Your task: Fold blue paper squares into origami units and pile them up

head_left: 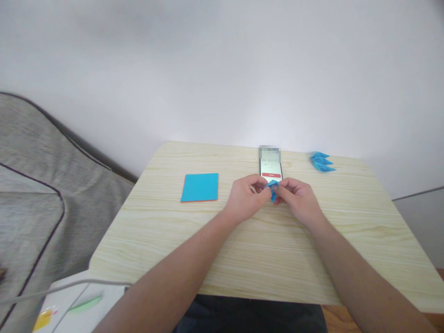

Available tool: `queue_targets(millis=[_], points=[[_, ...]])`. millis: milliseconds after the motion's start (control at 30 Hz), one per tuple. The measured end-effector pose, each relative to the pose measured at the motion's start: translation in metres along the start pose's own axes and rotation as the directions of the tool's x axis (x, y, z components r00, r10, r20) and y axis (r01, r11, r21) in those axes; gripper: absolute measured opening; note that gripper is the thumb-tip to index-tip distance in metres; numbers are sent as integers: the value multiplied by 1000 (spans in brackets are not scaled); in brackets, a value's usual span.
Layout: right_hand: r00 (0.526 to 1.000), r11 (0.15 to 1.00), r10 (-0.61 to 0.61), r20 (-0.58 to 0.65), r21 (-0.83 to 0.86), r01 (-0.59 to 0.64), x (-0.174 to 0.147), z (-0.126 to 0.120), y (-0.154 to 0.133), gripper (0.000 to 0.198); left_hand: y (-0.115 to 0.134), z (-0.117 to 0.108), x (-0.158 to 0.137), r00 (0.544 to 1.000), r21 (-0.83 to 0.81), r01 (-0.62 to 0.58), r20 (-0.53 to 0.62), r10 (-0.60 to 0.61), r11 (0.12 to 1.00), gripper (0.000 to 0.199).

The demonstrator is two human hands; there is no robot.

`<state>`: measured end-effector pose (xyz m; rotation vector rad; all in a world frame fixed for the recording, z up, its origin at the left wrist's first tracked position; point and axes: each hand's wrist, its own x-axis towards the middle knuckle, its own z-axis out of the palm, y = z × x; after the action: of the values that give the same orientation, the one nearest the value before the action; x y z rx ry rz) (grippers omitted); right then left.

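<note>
Could tear or crease askew at the small blue origami piece (272, 184), judging by so little paper under so many fingertips; likeliest cause, an uneven pull between left hand (247, 197) and right hand (301, 199). Could also spring a fold loose on easing either pinch too soon, or nudge the smartphone (271, 167) with a knuckle, given such closeness to its near end. Gripping narrowly with both hands, thumb against fingers, on opposite sides of the piece; cannot tell the exact contact behind the paper. Found just at the near end of the smartphone, cannot tell whether touching it or held above. Seems to aim a narrow tip away from the smartphone, toward the body, with the broader end nearest the screen. Appears to run lengthwise roughly in line with the smartphone's long side, though partly hidden by fingers. Left of the smartphone, square blue origami paper (200, 187) with an orange-red edge; right of it, a cluster of folded blue origami points (321, 162), tips away from the smartphone.
</note>
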<state>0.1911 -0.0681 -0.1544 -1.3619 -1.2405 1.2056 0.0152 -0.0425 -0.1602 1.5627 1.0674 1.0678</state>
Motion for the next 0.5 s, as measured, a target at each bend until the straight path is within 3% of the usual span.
queue_targets(millis=[333, 500], points=[[1000, 1000, -13, -6, 27, 13, -1, 1, 0, 22, -6, 2, 1, 999, 94, 3, -44, 1, 996, 10], [996, 991, -61, -58, -121, 54, -2, 1, 0, 19, -3, 1, 1, 1000, 105, -7, -28, 10, 994, 8]])
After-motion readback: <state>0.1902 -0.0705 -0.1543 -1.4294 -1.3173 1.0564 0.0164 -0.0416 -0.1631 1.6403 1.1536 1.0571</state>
